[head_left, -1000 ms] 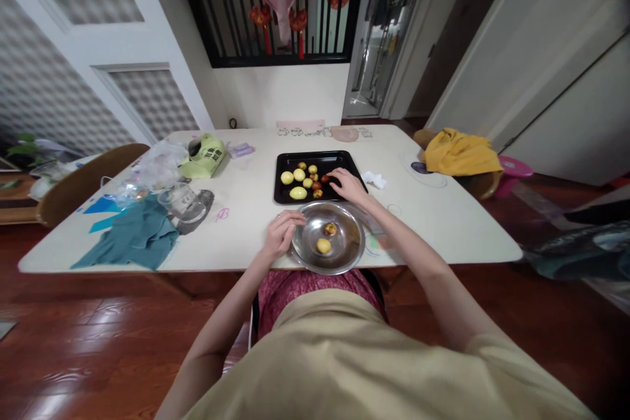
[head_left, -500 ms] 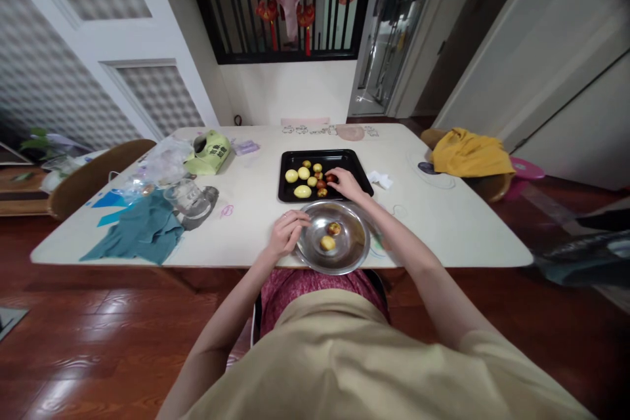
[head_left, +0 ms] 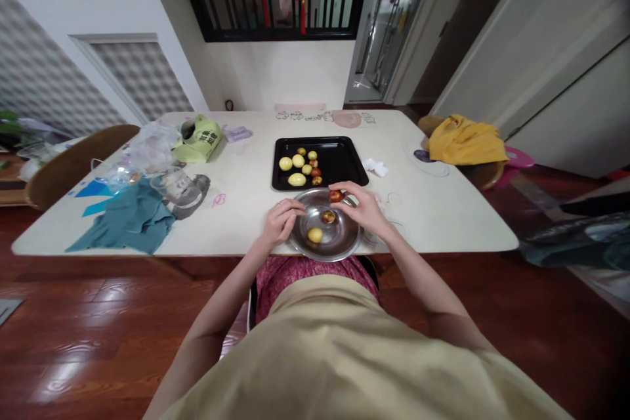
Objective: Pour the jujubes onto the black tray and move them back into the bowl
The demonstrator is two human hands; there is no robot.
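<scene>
A reddish-brown round fruit (head_left: 335, 196) is pinched between the thumb and fingers of my right hand (head_left: 363, 205), just above the far right side of a shiny metal bowl (head_left: 347, 241). Inside that bowl lie a brown-mottled fruit (head_left: 328, 217) and a yellow fruit (head_left: 315, 235). My left hand (head_left: 281, 222) grips the bowl's left rim, fingers curled over the edge. Beyond the bowl, a black tray (head_left: 342, 156) carries several fruits on its left half: larger pale yellow ones (head_left: 296, 180), small greenish ones and reddish-brown ones (head_left: 315, 172).
Left on the white table (head_left: 236, 210) are a teal cloth (head_left: 130, 220), a clear container (head_left: 172, 184), plastic bags (head_left: 150, 147) and a green box (head_left: 199, 138). A crumpled tissue (head_left: 375, 167) lies right of the tray. A yellow garment (head_left: 465, 140) hangs over a chair.
My right hand has moved from the tray back toward me, carrying a reddish-brown fruit over the bowl. My left hand stays at the bowl's rim. The camera view has shifted slightly.
</scene>
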